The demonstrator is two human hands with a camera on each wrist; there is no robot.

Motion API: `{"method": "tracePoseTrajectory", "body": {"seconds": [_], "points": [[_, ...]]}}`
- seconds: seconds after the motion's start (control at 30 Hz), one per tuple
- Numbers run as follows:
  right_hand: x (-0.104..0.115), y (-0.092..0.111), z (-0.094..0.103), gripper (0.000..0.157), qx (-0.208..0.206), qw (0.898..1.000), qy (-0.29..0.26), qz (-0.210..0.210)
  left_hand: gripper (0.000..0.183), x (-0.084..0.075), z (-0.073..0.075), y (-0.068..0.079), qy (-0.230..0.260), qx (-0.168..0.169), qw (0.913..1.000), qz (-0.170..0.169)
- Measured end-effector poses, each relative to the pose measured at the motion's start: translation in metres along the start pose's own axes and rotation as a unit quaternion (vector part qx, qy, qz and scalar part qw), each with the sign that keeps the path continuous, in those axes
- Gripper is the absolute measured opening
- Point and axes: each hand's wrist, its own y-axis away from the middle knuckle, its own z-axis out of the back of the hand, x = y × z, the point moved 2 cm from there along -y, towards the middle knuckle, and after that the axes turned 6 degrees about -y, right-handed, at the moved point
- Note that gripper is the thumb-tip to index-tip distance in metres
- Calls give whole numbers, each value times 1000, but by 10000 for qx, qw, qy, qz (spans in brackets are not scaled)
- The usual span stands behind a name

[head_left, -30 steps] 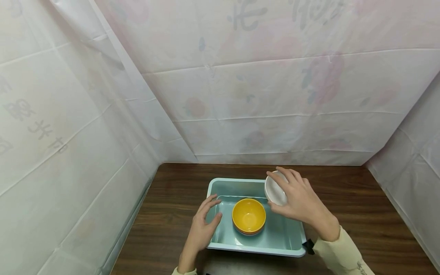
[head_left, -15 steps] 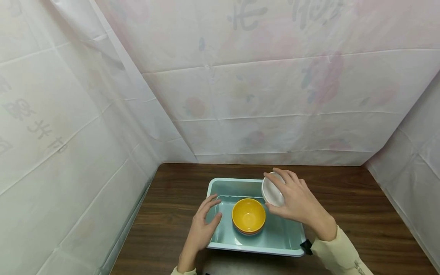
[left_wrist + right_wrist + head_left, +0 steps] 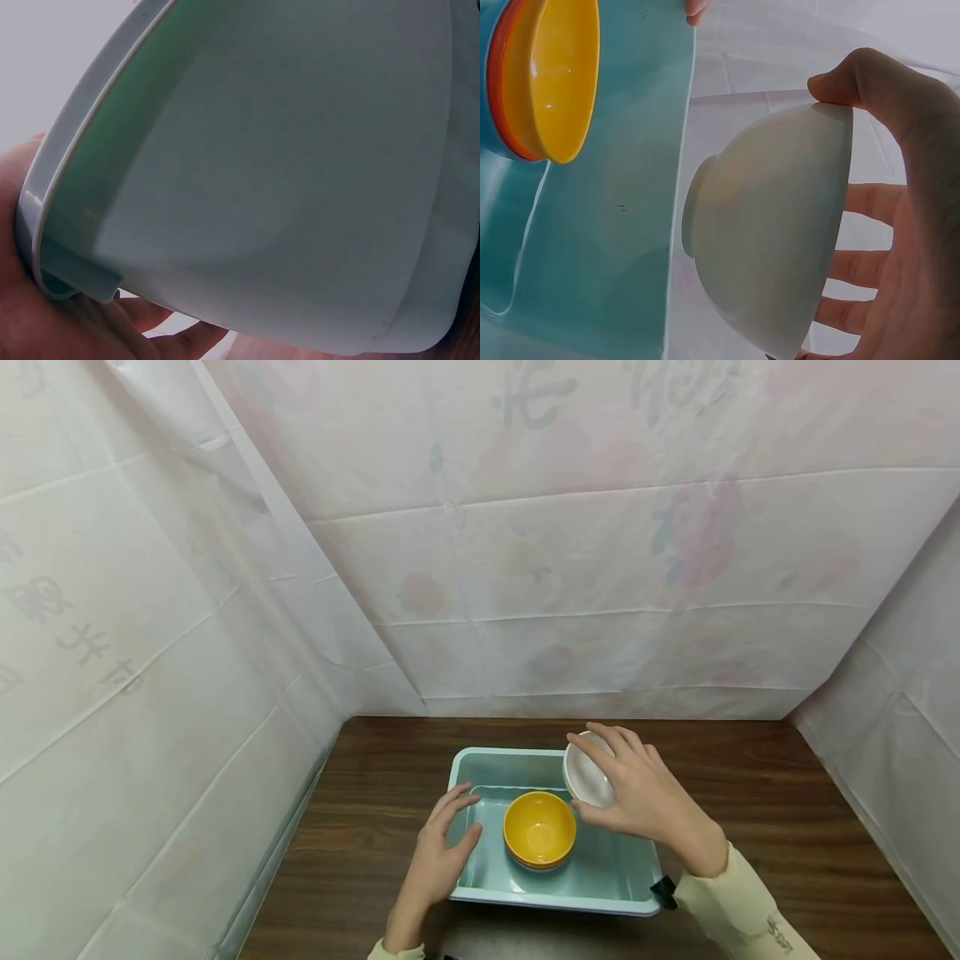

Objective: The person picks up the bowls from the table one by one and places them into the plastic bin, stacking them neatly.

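My right hand (image 3: 637, 789) holds a white bowl (image 3: 588, 772) tilted on its side above the back right part of a pale blue-green plastic tub (image 3: 611, 868). Thumb and fingers grip the bowl's rim from opposite edges in the right wrist view. Inside the tub sits a stack of bowls, a yellow bowl (image 3: 540, 828) on top; beneath it the right wrist view shows an orange bowl (image 3: 499, 97) and a blue one (image 3: 489, 37). At the tub's left side my left hand (image 3: 441, 852) has its fingers and thumb spread apart, holding nothing; the tub wall (image 3: 285, 180) fills most of the left wrist view.
The tub stands on a dark brown wooden table (image 3: 375, 827). White printed sheeting (image 3: 600, 568) hangs behind the table and along both sides. A small black object (image 3: 663, 892) is at the right cuff, beside the tub's front right corner.
My right hand has shifted slightly left with the white bowl, bringing it nearer the stacked bowls. The left hand has stayed almost still.
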Motion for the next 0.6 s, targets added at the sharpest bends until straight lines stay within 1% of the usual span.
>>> {"method": "tracePoseTrajectory", "body": {"seconds": [0.17,0.43,0.6], "points": [[1,1,-1,84,88,9999,-83,-12,35,1,0,2,-45,-6,10000,11],[1,2,-3,85,46,9999,-98,-12,35,1,0,2,-12,-12,10000,-70],[0,3,-6,84,13,9999,-101,11,36,0,0,0,4,19,10000,-44]]}}
